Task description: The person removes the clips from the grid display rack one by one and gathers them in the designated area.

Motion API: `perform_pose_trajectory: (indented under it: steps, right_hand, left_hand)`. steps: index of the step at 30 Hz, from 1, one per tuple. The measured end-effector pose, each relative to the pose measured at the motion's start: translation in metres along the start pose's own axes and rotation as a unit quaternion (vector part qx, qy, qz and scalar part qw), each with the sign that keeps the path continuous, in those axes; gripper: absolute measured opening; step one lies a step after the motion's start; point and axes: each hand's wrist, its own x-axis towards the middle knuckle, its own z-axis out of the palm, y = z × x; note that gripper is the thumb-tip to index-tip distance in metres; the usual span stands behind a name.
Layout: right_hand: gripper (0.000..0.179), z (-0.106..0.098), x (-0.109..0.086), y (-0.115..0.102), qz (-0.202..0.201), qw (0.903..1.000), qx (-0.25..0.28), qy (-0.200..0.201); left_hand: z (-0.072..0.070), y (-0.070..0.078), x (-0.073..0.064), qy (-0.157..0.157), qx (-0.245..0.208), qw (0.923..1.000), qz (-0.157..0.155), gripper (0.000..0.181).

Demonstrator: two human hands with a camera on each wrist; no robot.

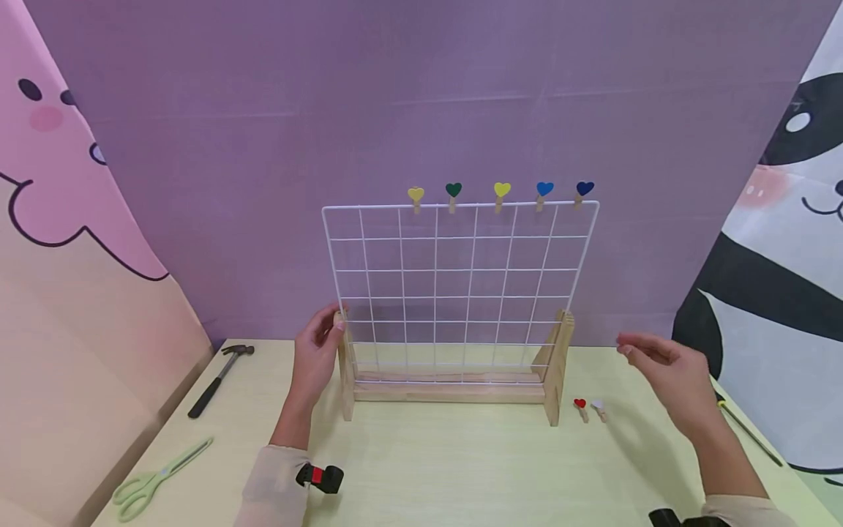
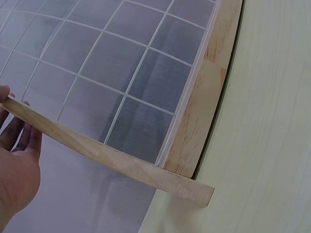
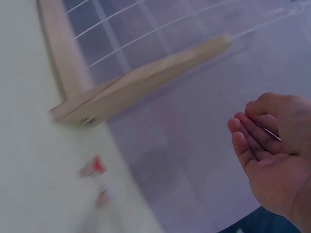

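Observation:
A white wire grid (image 1: 454,270) stands in a wooden stand (image 1: 448,393), tilted slightly back. Along its top bar sit several small clothespins with heart heads, among them a green-heart clothespin (image 1: 453,192) and a dark-blue-heart clothespin (image 1: 584,190). My left hand (image 1: 316,355) grips the upper end of the stand's left upright (image 2: 97,148), thumb on the near side. To the right of the stand my right hand (image 1: 672,377) is raised over the table, fingers loosely bent and holding nothing. Below and left of it lie a red-heart clothespin (image 1: 581,408) and a white-heart clothespin (image 1: 598,408).
At the table's left side lie a claw hammer (image 1: 216,384) and light green scissors (image 1: 158,479). Near the right edge, partly behind my right forearm, is a screwdriver (image 1: 751,432). A purple cloth backdrop (image 1: 421,95) hangs behind the stand.

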Motion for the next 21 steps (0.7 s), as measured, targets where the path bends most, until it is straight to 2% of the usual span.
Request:
perform_pose_trajectory:
  steps: [8, 13, 18, 21]
  right_hand:
    - [0.036, -0.020, 0.017, -0.083, -0.050, 0.9982, -0.013, 0.032]
    - [0.037, -0.024, 0.027, -0.132, -0.091, 0.9948, 0.003, 0.045]
    - [0.036, -0.025, 0.035, -0.166, -0.123, 0.9912, 0.017, 0.045]
    - [0.035, -0.023, 0.042, -0.181, -0.143, 0.9867, 0.072, 0.030]
  left_hand:
    - [0.000, -0.001, 0.000, 0.002, -0.008, 0.9999, 0.006, 0.037]
    - [0.000, 0.000, 0.000, 0.003, -0.008, 0.9999, 0.005, 0.036]
    - [0.000, -0.001, 0.000, 0.004, -0.008, 1.0000, 0.004, 0.037]
    - [0.000, -0.001, 0.001, 0.004, -0.009, 0.9999, 0.006, 0.037]
